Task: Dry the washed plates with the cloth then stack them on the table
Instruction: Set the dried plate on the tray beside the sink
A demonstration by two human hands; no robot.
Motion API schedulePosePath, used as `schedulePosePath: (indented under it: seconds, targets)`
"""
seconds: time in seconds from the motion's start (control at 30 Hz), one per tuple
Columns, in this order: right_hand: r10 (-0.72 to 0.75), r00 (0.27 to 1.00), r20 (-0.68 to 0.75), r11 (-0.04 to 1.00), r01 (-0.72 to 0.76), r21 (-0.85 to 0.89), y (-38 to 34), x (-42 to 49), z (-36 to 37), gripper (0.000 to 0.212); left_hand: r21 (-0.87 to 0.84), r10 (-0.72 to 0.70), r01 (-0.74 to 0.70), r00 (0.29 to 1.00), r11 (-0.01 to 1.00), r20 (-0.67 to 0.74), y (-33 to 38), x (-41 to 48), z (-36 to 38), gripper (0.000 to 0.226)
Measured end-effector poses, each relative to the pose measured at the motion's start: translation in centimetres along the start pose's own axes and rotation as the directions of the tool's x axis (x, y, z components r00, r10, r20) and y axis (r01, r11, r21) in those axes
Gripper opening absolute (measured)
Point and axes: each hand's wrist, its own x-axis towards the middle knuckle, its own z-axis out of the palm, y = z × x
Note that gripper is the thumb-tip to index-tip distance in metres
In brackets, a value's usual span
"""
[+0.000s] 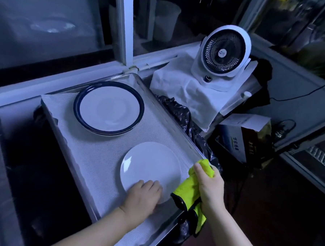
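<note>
Fingers (151, 184) of the left hand (142, 199) curl over the near rim of the plate (150, 165), lower centre; the right hand (209, 189) clutches the cloth (188, 192).

L hand (144, 199) covers near rim of white plate (150, 165); thumb out of sight. R hand (210, 187) wraps mid part of cloth (189, 190), so that bit's hidden in the fist. Both forearms cut off by btm edge, as is near corner of worktop (96, 157). In the blue-rimmed stack (109, 108) lower plates sit mostly under top one, count unclear. Print on boxes (237, 145) too small to read. Whatever's under white sheet (193, 94) is hidden. Far L too dark to make out; stuff behind glass (50, 26) blurred
</note>
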Motion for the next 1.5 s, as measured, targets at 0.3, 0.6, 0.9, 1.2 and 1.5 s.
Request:
schedulePosePath:
  seconds: [0.3,0.6,0.9,1.2,1.5]
  targets:
    - [-0.135,0.847,0.513,0.428,0.517,-0.741,2.5,2.1,7.7,0.075,-0.293,-0.561,0.601,0.799,0.743,0.216,-4.1,-4.3,-1.1,0.117]
    - [-0.247,0.526,0.814,0.157,0.851,-0.502,3.3,2.2,13.7,0.069,-0.389,-0.621,0.611,0.775,0.69,0.116,-4.7,-4.6,-0.5,0.106]
    - [-0.098,0.158,0.983,0.114,0.982,-0.147,4.4,-0.7,10.4,0.065,-0.293,-0.63,0.627,0.77,0.722,0.099,-4.9,-4.5,-0.8,0.104]
    - [-0.011,0.116,0.993,0.05,0.992,-0.115,3.6,0.7,7.7,0.066,-0.29,-0.54,0.579,0.816,0.762,0.207,-5.0,-4.5,-1.1,0.12]
    - [-0.201,0.308,0.93,0.006,0.95,-0.314,3.2,4.1,13.0,0.072,-0.302,-0.563,0.591,0.806,0.748,0.181,-4.9,-4.3,-1.1,0.135]
